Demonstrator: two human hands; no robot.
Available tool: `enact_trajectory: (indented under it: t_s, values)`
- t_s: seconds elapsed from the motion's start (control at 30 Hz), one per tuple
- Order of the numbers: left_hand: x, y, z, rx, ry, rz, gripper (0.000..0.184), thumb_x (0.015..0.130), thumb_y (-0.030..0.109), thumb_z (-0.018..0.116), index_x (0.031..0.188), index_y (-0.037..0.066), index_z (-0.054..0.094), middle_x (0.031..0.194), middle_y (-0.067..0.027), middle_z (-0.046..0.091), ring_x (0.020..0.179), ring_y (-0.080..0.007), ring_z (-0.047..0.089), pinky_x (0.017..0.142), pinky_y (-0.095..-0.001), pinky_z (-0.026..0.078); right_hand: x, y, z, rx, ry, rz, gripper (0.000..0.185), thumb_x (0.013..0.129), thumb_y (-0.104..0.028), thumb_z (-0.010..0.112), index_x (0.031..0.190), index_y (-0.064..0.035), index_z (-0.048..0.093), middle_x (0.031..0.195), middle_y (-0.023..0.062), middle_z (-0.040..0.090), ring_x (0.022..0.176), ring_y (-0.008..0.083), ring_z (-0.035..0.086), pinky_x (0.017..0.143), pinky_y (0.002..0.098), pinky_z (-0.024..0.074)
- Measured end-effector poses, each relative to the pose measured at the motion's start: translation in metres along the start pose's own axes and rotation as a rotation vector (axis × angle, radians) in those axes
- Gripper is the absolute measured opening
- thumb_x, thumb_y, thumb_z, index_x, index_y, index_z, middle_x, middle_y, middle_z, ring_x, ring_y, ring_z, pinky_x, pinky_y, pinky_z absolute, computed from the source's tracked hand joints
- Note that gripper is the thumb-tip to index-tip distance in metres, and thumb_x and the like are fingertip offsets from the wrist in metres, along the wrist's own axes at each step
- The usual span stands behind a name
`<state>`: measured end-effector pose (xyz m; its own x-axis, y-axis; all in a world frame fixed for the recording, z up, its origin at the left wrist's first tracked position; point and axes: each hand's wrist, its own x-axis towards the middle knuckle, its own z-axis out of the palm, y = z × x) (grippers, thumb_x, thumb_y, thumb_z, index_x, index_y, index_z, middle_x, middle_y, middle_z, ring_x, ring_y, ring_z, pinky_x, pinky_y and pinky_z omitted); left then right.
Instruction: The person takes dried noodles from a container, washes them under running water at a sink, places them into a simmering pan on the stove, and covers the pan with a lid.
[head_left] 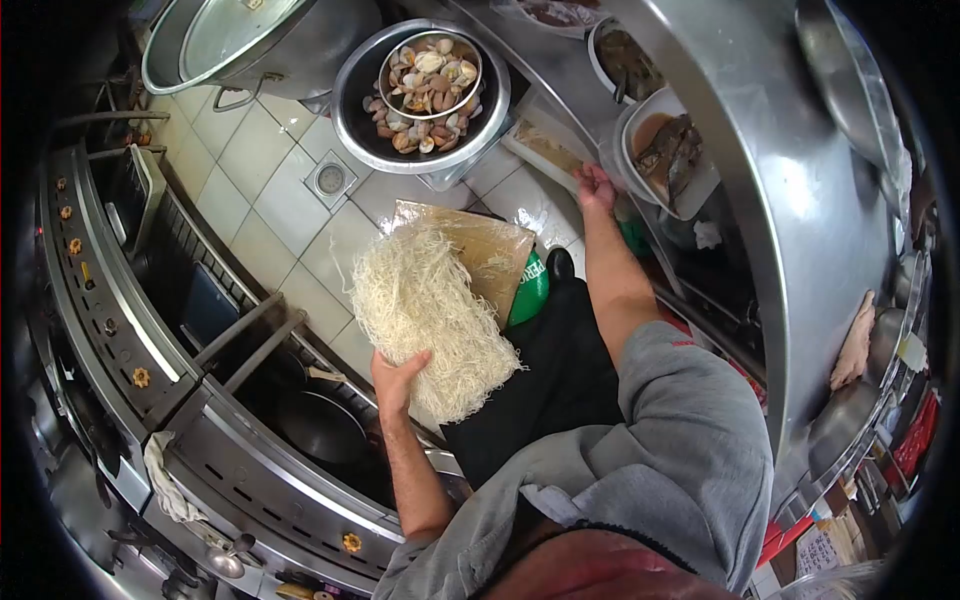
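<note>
Noodles [432, 320] are sitting in our left hand [397, 378], partly covering the brown package [492, 255]; keeping thumb pressure light should spare brittle-looking strands. Our right hand [595, 188] is hovering around the white tub [540, 165], can't tell if gripping.

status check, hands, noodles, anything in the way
Left hand gripping noodles. Right hand at pale container's end. Noodles bundled, partly hiding brown package. No clear obstruction.

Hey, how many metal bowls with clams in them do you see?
2. The large bowl is near the top of the view, beyond the noodles in the left hand; the small bowl sits inside it. Any beneath the clams would be hidden.
</note>
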<state>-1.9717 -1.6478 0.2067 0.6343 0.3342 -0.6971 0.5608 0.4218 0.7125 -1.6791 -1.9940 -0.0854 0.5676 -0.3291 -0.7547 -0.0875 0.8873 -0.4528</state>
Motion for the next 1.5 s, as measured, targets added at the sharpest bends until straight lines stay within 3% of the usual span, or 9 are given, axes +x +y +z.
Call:
enact_trajectory:
  t_s: [0.27, 0.5, 0.6, 0.77, 0.9, 1.17, 1.23, 1.43, 1.5]
  values:
    - [0.053, -0.038, 0.01, 0.037, -0.102, -0.098, 0.061, 0.064, -0.003, 0.073, 0.119, -0.003, 0.045, 0.107, -0.0132, 0.059, 0.092, -0.0225, 0.06, 0.081, -0.0329, 0.048, -0.03, -0.018, 0.005, 0.12, -0.114, 0.067, 0.013, 0.079, 0.001, 0.042, 0.087, 0.0003, 0.052, 0.102, 0.0127, 0.056, 0.106, 0.0309, 0.047, 0.102, 0.0657, 0.0145]
    - [0.106, -0.101, 0.034, 0.048, -0.1, -0.021, 0.073, 0.063, 0.006, 0.077, 0.124, -0.005, 0.039, 0.119, -0.0178, 0.051, 0.104, -0.0285, 0.052, 0.091, -0.0387, 0.041, -0.045, -0.027, 0.022, -0.152, 0.049, -0.016, 0.016, 0.087, -0.009, 0.039, 0.088, 0.0033, 0.05, 0.11, 0.0243, 0.055, 0.107, 0.0364, 0.049, 0.101, 0.0582, 0.0283]
    - [0.061, -0.058, 0.083, 1.146, 0.584, 0.204, 0.083, 0.064, 0.019, 0.077, 0.132, -0.002, 0.032, 0.126, -0.0247, 0.043, 0.118, -0.0385, 0.038, 0.101, -0.0424, 0.028, -0.058, -0.034, 0.022, -0.132, 0.138, 0.057, 0.027, 0.081, -0.003, 0.051, 0.107, 0.0052, 0.051, 0.104, 0.0184, 0.056, 0.095, 0.0311, 0.055, 0.091, 0.0478, 0.0426]
    - [0.112, -0.035, 0.207, 0.474, -0.166, 0.375, 0.071, 0.079, 0.022, 0.063, 0.133, -0.007, 0.026, 0.129, -0.0273, 0.039, 0.121, -0.036, 0.038, 0.102, -0.0401, 0.028, -0.058, -0.026, 0.011, -0.248, 0.073, -0.074, 0.023, 0.091, -0.011, 0.039, 0.093, 0.0076, 0.053, 0.101, 0.0196, 0.056, 0.099, 0.0312, 0.053, 0.096, 0.0442, 0.0419]
    - [0.227, -0.083, 0.312, -0.059, -0.026, 0.086, 0.08, 0.076, 0.019, 0.066, 0.133, -0.007, 0.017, 0.125, -0.0295, 0.04, 0.118, -0.0376, 0.04, 0.1, -0.0387, 0.032, -0.027, -0.031, -0.003, -0.308, 0.042, -0.055, 0.019, 0.089, -0.008, 0.042, 0.092, 0.0069, 0.054, 0.099, 0.0193, 0.057, 0.095, 0.0289, 0.055, 0.086, 0.0389, 0.0474]
    - [0.264, -0.1, 0.311, 0.216, 0.162, -0.008, 0.073, 0.062, 0.0, 0.065, 0.123, -0.006, 0.025, 0.112, -0.0225, 0.046, 0.103, -0.0295, 0.05, 0.089, -0.0341, 0.041, -0.014, -0.048, -0.009, 0.013, -0.051, 0.037, 0.013, 0.081, 0.001, 0.046, 0.09, 0.0081, 0.053, 0.091, 0.0176, 0.057, 0.082, 0.0331, 0.058, 0.075, 0.0398, 0.0508]
    - [0.262, -0.135, 0.278, 0.087, 0.184, 0.143, 0.067, 0.061, -0.002, 0.064, 0.118, -0.007, 0.029, 0.109, -0.0223, 0.047, 0.099, -0.0285, 0.051, 0.086, -0.0347, 0.043, -0.016, -0.043, -0.002, -0.15, -0.085, -0.102, 0.019, 0.084, -0.018, 0.054, 0.099, -0.0069, 0.057, 0.092, 0.0075, 0.061, 0.084, 0.0213, 0.057, 0.075, 0.0344, 0.0489]
    - [0.228, -0.137, 0.204, 0.25, 0.21, -0.095, 0.067, 0.059, 0.0, 0.067, 0.117, -0.009, 0.033, 0.112, -0.0251, 0.048, 0.104, -0.033, 0.051, 0.093, -0.035, 0.038, -0.049, -0.027, -0.021, -0.693, -0.011, -0.151, 0.028, 0.074, 0.003, 0.058, 0.101, -0.0034, 0.052, 0.093, 0.0095, 0.057, 0.089, 0.0262, 0.056, 0.08, 0.0331, 0.0473]
    - [0.222, -0.129, 0.204, 0.194, 0.224, 0.009, 0.056, 0.063, -0.004, 0.063, 0.111, -0.006, 0.036, 0.106, -0.0193, 0.049, 0.093, -0.0274, 0.053, 0.082, -0.0362, 0.043, -0.057, -0.016, -0.022, -1.677, -0.123, -0.659, 0.031, 0.073, -0.003, 0.062, 0.102, -0.0052, 0.049, 0.091, 0.0087, 0.057, 0.089, 0.0215, 0.056, 0.08, 0.0327, 0.0462]
